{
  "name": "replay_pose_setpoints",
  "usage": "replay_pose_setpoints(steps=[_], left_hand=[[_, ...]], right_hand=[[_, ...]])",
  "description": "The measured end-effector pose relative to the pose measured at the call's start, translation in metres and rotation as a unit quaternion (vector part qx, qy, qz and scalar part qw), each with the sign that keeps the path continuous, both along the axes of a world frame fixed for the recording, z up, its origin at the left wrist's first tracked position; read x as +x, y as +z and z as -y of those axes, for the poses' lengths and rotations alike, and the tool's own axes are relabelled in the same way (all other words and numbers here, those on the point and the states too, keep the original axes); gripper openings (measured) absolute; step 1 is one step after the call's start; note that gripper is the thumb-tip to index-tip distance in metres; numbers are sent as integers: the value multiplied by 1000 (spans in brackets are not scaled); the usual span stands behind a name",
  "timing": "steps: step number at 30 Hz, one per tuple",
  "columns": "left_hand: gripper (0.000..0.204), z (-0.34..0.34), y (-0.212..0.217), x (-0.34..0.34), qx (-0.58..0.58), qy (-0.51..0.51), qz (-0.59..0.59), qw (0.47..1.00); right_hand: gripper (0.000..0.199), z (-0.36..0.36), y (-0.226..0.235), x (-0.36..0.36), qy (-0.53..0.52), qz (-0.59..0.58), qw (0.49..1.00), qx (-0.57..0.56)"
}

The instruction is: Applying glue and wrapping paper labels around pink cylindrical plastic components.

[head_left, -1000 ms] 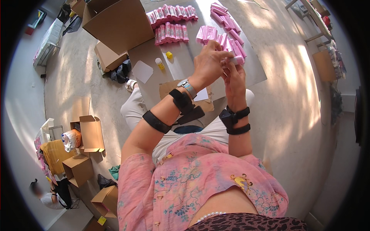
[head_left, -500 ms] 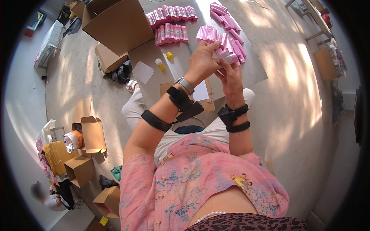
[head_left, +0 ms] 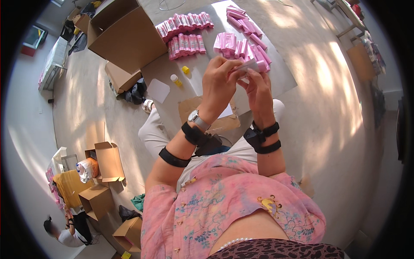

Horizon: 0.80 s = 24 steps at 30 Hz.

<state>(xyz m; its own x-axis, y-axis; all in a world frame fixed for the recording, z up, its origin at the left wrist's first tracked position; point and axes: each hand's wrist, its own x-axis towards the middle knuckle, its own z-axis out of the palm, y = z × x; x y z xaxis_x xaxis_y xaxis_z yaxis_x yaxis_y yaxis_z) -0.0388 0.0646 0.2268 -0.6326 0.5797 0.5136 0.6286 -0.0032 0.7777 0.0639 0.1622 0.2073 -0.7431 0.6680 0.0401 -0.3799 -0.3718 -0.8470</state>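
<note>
Over the near edge of the low grey table (head_left: 282, 80), my left hand (head_left: 218, 84) and my right hand (head_left: 260, 90) meet. Between my fingers is a pale paper strip (head_left: 246, 67), lying against a pink plastic roll (head_left: 261, 65). Both hands are closed: the left pinches the strip's left end, the right grips the roll from below. My fingers hide part of the roll. Just beyond lie loose pink rolls (head_left: 258, 53) and a stack of pink rolls (head_left: 225, 43). Farther left, wrapped pink rolls (head_left: 188, 44) stand in two rows.
Left on the table are an uncapped glue stick (head_left: 176, 80), its yellow cap (head_left: 186, 69) and a white card (head_left: 158, 90). A flat cardboard piece (head_left: 187, 110) lies near my knees. A large open carton (head_left: 127, 39) stands far left. Another person (head_left: 69, 236) is at lower left.
My left hand has drawn back slightly toward me and turned, and now pinches the paper strip beside the roll. The whole view has shifted slightly.
</note>
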Motion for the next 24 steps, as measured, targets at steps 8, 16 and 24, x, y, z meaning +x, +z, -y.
replay_pose_setpoints(steps=[8,16,24], left_hand=[[28,7,4,9,56,7,-31,998],[26,10,-3,11,113,48,-172,977],[35,21,-10,-3,92,1,-341,935]], right_hand=[[39,2,2,11,30,-65,995,-70],[43,5,14,11,70,-85,990,-84],[38,15,18,10,63,-97,989,-88]])
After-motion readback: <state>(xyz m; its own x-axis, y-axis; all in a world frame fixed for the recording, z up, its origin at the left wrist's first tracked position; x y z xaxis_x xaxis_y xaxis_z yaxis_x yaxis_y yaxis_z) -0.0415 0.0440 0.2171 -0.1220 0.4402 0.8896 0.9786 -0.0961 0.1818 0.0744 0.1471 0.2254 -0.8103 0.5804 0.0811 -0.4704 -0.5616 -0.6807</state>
